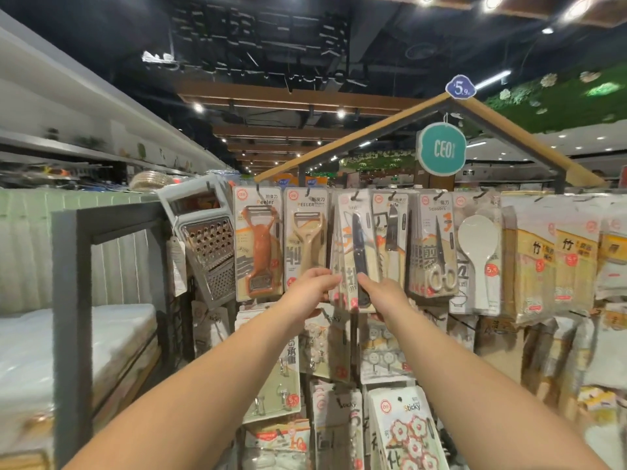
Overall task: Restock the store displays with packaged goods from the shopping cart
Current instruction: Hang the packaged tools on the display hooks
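Knife pack (356, 252): flat carded blister, clear plastic front over a cream card with orange graphics and a red round logo at the top; holds one dark-handled knife, blade uppermost, lying upright down the middle; hangs on a black hook in the top row of the rack, front of a stack of like packs, its lower end tipped a little outward.

Left hand (310, 293): raised to the pack's lower left edge; fingertips curled onto the edge of the stack, pinching it; thumb hidden behind.

Right hand (385, 296): raised to the pack's lower right corner; fingers closed on the card from the right, index tip lying on the front near the knife's handle.

Neighbours, same row, left to right: grater (207, 242), steel with white frame, tilted, hung at the rack's left end; orange peeler (259, 245) on a card marked "Peeler"; beige peeler (307, 239) on a card marked "PEELER"; then the knife pack; a second knife card (392, 232) just right of it; scissors (439, 252); white rice spoon (476, 252); yellow bamboo-goods packs (549, 259) further right.

Row below: hook packs (386, 354) marked "Sticky", some with flower shapes.

Above: teal round sign (441, 149) reading "CEO", hung under a wooden roof-shaped frame (356, 137); blue price tag (460, 87) at its peak.
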`<state>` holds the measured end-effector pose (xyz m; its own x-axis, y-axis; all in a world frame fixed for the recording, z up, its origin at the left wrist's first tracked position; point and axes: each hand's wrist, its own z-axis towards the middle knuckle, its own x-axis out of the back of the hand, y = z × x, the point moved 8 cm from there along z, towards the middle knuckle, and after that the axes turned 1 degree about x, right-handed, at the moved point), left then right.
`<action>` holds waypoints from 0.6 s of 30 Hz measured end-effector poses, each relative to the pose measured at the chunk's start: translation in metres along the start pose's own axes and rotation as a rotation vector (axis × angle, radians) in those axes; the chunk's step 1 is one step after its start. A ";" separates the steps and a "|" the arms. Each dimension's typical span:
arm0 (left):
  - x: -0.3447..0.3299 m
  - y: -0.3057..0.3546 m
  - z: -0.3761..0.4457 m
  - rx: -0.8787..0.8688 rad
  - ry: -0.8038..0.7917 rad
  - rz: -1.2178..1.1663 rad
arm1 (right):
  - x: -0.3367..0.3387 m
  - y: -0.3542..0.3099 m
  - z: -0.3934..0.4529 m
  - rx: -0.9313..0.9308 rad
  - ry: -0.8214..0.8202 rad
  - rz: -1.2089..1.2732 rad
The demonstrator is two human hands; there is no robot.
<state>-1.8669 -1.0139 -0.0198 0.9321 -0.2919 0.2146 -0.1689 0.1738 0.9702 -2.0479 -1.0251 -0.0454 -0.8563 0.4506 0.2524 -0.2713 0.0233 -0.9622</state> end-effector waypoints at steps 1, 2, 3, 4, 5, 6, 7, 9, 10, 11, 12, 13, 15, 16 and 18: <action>-0.001 -0.003 -0.002 -0.001 -0.004 0.010 | 0.002 0.009 -0.005 -0.007 0.005 0.006; -0.002 -0.005 -0.005 -0.004 -0.008 0.018 | 0.004 0.016 -0.010 0.005 0.007 0.007; -0.005 -0.010 -0.008 -0.002 -0.018 0.022 | 0.007 0.025 -0.019 0.009 0.004 0.017; -0.010 -0.015 -0.013 -0.004 -0.027 0.024 | 0.012 0.033 -0.030 0.016 0.011 0.030; -0.016 -0.019 -0.017 -0.011 -0.040 0.020 | 0.019 0.043 -0.038 0.015 0.028 0.050; -0.025 -0.026 -0.023 -0.010 -0.059 0.013 | 0.027 0.055 -0.048 0.007 0.058 0.065; -0.034 -0.033 -0.027 -0.010 -0.076 0.006 | 0.035 0.065 -0.059 -0.004 0.082 0.084; -0.060 -0.050 -0.042 -0.001 -0.145 0.010 | 0.057 0.087 -0.088 -0.013 0.148 0.096; -0.072 -0.057 -0.049 0.001 -0.183 0.002 | 0.066 0.096 -0.104 -0.027 0.178 0.090; -0.088 -0.067 -0.059 0.014 -0.234 -0.009 | 0.078 0.110 -0.123 -0.057 0.212 0.073; -0.102 -0.076 -0.069 0.024 -0.283 -0.013 | 0.088 0.121 -0.141 -0.065 0.234 0.066; -0.120 -0.086 -0.082 0.036 -0.342 -0.008 | 0.098 0.135 -0.162 -0.084 0.251 0.061; -0.153 -0.099 -0.106 0.039 -0.438 -0.005 | 0.118 0.163 -0.203 -0.144 0.278 0.072; -0.174 -0.107 -0.122 0.047 -0.501 -0.010 | 0.132 0.183 -0.226 -0.185 0.300 0.084; -0.216 -0.121 -0.155 0.073 -0.617 -0.003 | 0.162 0.214 -0.276 -0.282 0.381 0.077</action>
<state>-1.9979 -0.8264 -0.2007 0.5792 -0.7859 0.2165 -0.2085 0.1139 0.9714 -2.1235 -0.7013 -0.2391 -0.6332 0.7540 0.1745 -0.0383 0.1947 -0.9801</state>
